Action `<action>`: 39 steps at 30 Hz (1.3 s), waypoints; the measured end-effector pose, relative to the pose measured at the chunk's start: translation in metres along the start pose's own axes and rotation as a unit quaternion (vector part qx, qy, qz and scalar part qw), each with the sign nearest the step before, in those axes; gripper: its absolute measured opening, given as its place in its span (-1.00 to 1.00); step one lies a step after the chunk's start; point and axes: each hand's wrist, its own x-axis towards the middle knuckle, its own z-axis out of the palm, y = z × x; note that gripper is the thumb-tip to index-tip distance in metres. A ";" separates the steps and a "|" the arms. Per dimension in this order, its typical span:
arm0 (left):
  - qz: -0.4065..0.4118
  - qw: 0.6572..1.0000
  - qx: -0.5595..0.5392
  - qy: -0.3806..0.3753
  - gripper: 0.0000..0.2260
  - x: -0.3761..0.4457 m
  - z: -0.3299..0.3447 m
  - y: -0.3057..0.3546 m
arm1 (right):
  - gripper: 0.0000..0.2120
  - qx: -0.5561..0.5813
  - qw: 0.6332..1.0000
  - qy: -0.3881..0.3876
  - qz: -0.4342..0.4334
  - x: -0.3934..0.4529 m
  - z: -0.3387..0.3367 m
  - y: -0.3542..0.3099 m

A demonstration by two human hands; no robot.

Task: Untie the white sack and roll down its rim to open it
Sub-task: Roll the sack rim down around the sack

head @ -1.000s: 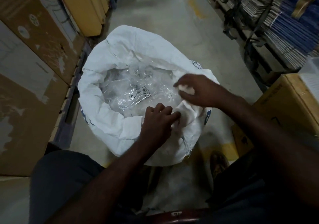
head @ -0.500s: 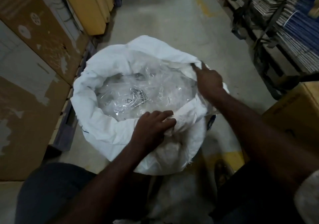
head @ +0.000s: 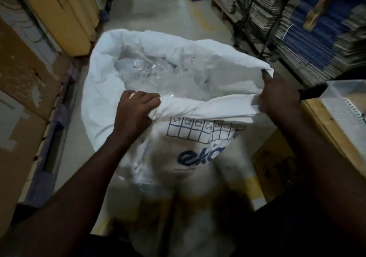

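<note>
Now both hands [head: 136,110] [head: 279,96] grip the white sack's [head: 103,82] near rim [head: 208,106].

The white sack [head: 138,63] fills the middle of the aisle, its mouth gaping wide — open room above the clear plastic [head: 150,70] inside. Its near rim is taken by the left hand [head: 132,112] and right hand [head: 277,94]. Cardboard boxes [head: 29,78] press close on the left, a wooden crate [head: 332,130] and stacked flat cartons [head: 309,45] on the right — only the bare floor [head: 158,13] beyond stays passable.
</note>
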 end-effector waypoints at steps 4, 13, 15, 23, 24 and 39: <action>-0.084 0.995 -0.049 0.022 -0.76 -0.013 0.002 0.001 | -0.11 0.004 0.999 -0.048 0.024 -0.022 0.005 -0.016; -0.184 0.982 -0.051 0.011 -0.70 -0.053 -0.003 -0.010 | -0.03 0.012 0.989 -0.002 -0.147 -0.062 -0.019 -0.086; -0.190 0.980 -0.056 0.005 -0.75 -0.060 -0.006 -0.020 | -0.11 0.054 0.965 0.076 -0.247 -0.076 -0.023 -0.115; -0.225 0.958 -0.173 0.029 -0.84 -0.080 -0.021 -0.038 | 0.18 0.111 0.898 0.006 -0.426 -0.138 0.021 -0.217; -0.230 0.956 -0.181 0.032 -0.81 -0.084 -0.024 -0.038 | 0.14 0.091 0.904 0.011 -0.417 -0.136 0.027 -0.223; -0.196 0.980 -0.001 -0.039 -0.22 -0.070 -0.048 0.005 | -0.54 0.130 0.818 0.173 -0.533 -0.110 0.010 -0.228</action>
